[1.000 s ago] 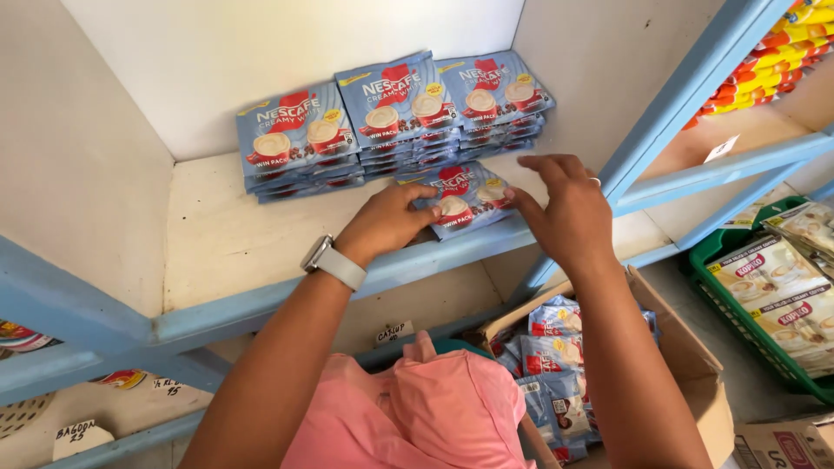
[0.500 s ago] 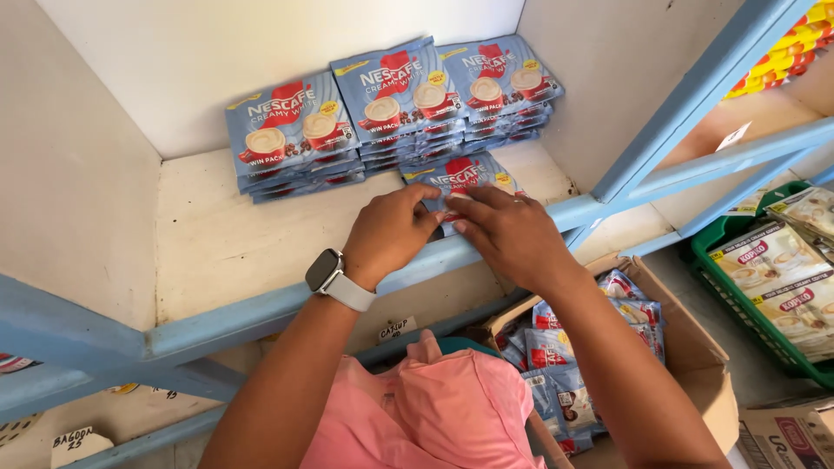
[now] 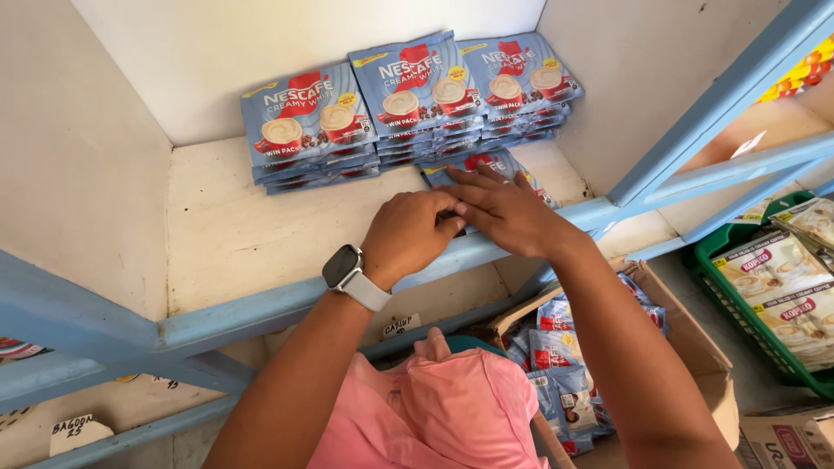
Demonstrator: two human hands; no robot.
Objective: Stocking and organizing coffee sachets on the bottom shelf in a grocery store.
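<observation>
Both hands rest on a small stack of blue coffee sachet packs (image 3: 486, 165) lying near the front of a white shelf (image 3: 234, 234). My left hand (image 3: 408, 234), with a smartwatch on its wrist, presses the stack's near left corner. My right hand (image 3: 504, 208) lies flat over its top, fingers spread toward the left. Most of this stack is hidden under the hands. Behind it, three taller stacks of the same blue packs (image 3: 408, 95) line the back wall of the shelf.
A blue rail (image 3: 261, 308) edges the shelf front. Below to the right an open cardboard box (image 3: 686, 347) holds more blue packs. A green crate (image 3: 738, 304) of cream sachets stands at the far right. Pink clothing (image 3: 452, 408) fills the bottom middle.
Both hands came together over the front stack; my right hand moved left from the stack's right side onto its top. The view shifted slightly.
</observation>
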